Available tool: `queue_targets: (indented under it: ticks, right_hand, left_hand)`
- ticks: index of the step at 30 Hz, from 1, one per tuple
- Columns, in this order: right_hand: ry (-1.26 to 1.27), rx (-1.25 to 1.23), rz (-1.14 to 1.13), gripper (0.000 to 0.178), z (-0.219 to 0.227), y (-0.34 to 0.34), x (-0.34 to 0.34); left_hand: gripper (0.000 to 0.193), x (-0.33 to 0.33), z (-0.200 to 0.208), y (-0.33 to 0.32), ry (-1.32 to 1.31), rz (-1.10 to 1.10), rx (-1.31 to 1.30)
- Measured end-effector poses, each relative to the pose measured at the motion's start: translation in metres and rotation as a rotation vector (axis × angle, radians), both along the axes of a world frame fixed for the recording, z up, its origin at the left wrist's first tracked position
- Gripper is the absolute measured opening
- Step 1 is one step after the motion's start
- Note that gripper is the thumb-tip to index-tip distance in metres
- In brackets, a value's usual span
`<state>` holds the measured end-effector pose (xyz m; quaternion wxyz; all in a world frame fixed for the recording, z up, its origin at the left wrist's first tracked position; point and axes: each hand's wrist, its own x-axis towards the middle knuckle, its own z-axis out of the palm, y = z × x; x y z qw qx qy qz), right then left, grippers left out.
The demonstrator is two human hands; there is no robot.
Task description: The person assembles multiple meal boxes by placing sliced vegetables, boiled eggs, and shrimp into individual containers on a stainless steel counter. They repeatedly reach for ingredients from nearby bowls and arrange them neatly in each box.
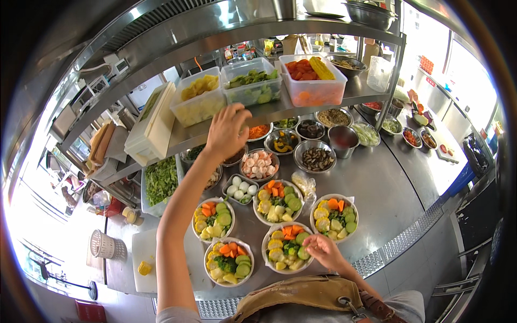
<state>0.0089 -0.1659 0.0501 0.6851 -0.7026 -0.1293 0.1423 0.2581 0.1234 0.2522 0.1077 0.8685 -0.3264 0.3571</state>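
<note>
My left hand [227,131], fingers loosely curled and holding nothing that I can make out, reaches up to the front edge of the steel shelf [280,110], just below the clear plastic tub of green vegetable slices [251,82]. My right hand [322,250], fingers pinched narrow, touches the rim of the near white bowl of mixed corn, carrot, broccoli and courgette [286,247] on the steel counter [377,199]. Four similar filled bowls surround it; behind them stand small steel bowls of shrimp [259,164] and mushrooms [315,158].
</note>
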Motion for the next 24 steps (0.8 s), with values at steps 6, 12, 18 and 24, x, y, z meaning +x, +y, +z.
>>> queue_targets:
  ticks: [6,12,18,24]
  right_hand:
    - [0.125,0.137,0.057,0.019,-0.006,-0.045,0.0]
    - [0.302,0.346,-0.104,0.017,-0.014,-0.109,0.03]
    - [0.291,0.379,-0.075,0.019,-0.024,-0.138,0.054]
    - [0.358,0.374,-0.064,0.018,-0.019,-0.153,0.058]
  left_hand:
    - [0.035,0.156,0.036,-0.045,0.286,0.165,-0.228]
    - [0.068,0.272,0.021,-0.075,0.787,0.035,-0.413]
    - [0.036,0.292,0.015,-0.093,0.703,0.407,-0.15]
    - [0.027,0.25,0.026,-0.088,0.27,0.244,-0.525]
